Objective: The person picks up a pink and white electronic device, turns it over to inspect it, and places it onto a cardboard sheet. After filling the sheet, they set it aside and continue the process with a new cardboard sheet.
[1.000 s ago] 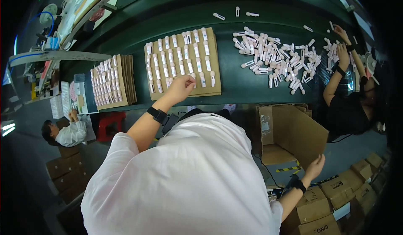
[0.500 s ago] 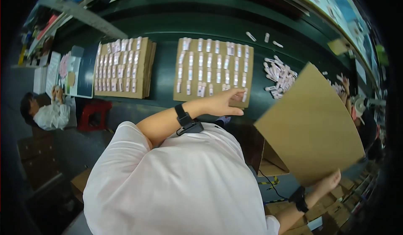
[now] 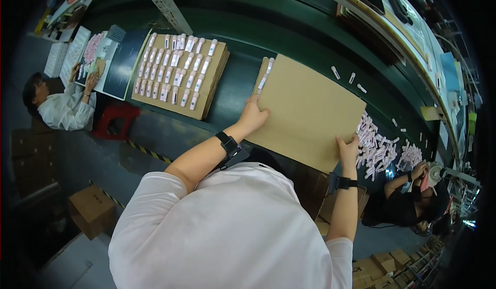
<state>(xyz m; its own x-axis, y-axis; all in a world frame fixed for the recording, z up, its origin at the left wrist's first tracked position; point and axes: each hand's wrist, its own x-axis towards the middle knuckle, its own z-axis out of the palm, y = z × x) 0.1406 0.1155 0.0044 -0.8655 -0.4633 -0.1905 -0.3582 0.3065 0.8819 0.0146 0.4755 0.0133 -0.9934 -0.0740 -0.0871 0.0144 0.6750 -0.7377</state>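
Observation:
A bare brown cardboard sheet is held in front of me over the middle cardboard board, covering most of it. My left hand grips the sheet's left edge, thumb on top. My right hand holds its near right edge, the thumb on the upper face and the fingers at the side. Past the sheet's left edge shows a strip of the covered board with a few small pale pink tubes. Whether the sheet rests on the tubes, I cannot tell.
To the left, a cardboard stack bears rows of similar tubes. A loose tube heap lies right of the sheet on the green bench. Co-workers sit at left and right. A red stool stands left.
The sheet has come from the right to over the tube-covered board, carried by my right hand. My left hand has moved left along the board and taken the sheet's edge. The view has turned.

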